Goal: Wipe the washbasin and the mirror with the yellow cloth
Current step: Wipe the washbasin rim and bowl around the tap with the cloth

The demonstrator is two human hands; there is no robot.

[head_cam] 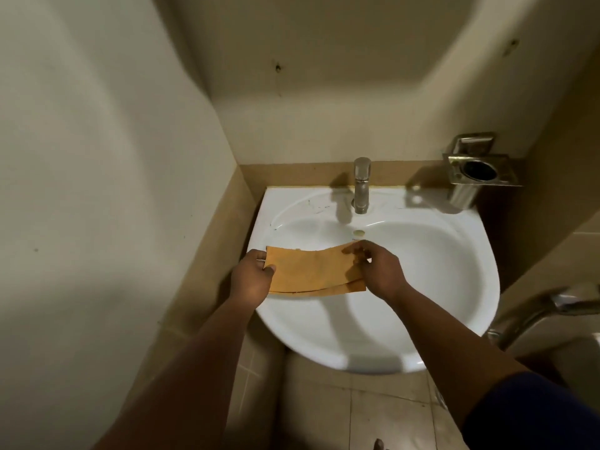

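While we stood over the washbasin, our left hand pinched the left edge of the yellow cloth, thumb on top, just inside the basin's left rim. The cloth hung stretched and folded double (two layers showed along its lower edge) above the bowl, in front of the tap. Our right hand gripped the cloth's right end with its fingertips, below the overflow hole. To the right of the tap, a steel cup holder was fixed to the wall. We judged the step to be readying the cloth, with wiping not yet begun. Next, one hand would need to press it flat against the porcelain, perhaps on the dark smudges left of the tap. No mirror was in view.
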